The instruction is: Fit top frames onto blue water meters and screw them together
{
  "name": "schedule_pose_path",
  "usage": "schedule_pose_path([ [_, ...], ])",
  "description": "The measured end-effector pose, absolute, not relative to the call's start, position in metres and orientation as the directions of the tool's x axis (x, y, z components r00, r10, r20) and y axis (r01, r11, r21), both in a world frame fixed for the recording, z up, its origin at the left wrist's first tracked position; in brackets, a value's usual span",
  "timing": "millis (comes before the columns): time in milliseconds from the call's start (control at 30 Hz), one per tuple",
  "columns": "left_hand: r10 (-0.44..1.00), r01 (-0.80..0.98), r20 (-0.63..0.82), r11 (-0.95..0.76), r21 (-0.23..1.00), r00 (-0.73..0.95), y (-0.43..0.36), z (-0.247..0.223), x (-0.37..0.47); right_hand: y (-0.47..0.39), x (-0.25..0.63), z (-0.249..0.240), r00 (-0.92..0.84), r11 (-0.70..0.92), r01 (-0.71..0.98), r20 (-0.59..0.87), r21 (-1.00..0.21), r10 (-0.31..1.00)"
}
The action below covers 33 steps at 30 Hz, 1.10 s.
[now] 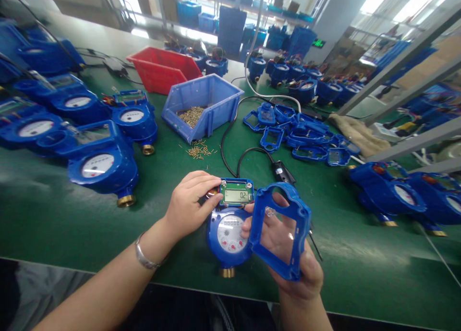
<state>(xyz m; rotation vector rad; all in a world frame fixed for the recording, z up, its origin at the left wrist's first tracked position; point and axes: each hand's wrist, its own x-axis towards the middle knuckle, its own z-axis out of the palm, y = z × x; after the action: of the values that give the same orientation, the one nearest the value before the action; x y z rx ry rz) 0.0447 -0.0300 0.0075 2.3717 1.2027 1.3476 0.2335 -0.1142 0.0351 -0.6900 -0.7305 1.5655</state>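
Observation:
A blue water meter stands before me on the green bench, its white dial facing up and a brass fitting at the near end. Its upper compartment is uncovered, showing a green circuit board with a lit display. My left hand is closed on the left edge of that compartment, thumb and fingers at the board, with some wires partly hidden under them. My right hand grips a blue meter cover with a clear window, tilted beside the meter's right side. Behind the cover, a dark thin tool shows in part.
A blue bin holds brass screws, with loose screws spilled before it. A red bin stands behind. Blue covers are piled at right of centre. More meters line the left and right. A black cabled device lies behind the cover.

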Motion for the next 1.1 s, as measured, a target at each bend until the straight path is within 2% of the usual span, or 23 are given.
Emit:
schedule_pose_path([
  [200,0.681,0.681,0.687,-0.630,0.372,0.254,-0.030,0.008,0.044,-0.113,0.233,0.037,-0.116,-0.108,-0.617,-0.046,-0.780,0.992],
  [333,0.696,0.671,0.648,-0.642,0.370,0.308,-0.028,0.008,0.042,-0.112,0.233,0.039,-0.118,-0.089,-0.619,-0.020,-0.780,0.993],
  [633,0.776,0.514,0.409,-0.626,0.586,0.479,-0.017,0.015,0.028,-0.113,0.231,0.039,-0.092,-0.087,-0.586,-0.040,-0.806,0.995],
  [833,0.803,0.502,0.180,-0.511,0.698,0.568,-0.016,0.023,0.018,-0.108,0.235,0.040,-0.095,-0.084,-0.567,-0.036,-0.819,0.995],
  [900,0.813,0.515,0.150,-0.486,0.706,0.562,-0.017,0.024,0.018,-0.104,0.240,0.048,-0.130,-0.050,-0.479,0.015,-0.876,0.991],
  [967,0.817,0.517,0.145,-0.479,0.709,0.559,-0.017,0.024,0.020,-0.097,0.243,0.060,-0.121,0.068,-0.318,0.111,-0.946,0.986],
  [1033,0.814,0.511,0.148,-0.482,0.712,0.562,-0.016,0.023,0.020,-0.086,0.244,0.073,-0.116,0.192,-0.079,0.200,-0.978,0.973],
  [1100,0.810,0.495,0.160,-0.487,0.719,0.565,-0.016,0.022,0.020,-0.073,0.242,0.083,-0.187,0.268,0.203,0.231,-0.942,0.955],
])
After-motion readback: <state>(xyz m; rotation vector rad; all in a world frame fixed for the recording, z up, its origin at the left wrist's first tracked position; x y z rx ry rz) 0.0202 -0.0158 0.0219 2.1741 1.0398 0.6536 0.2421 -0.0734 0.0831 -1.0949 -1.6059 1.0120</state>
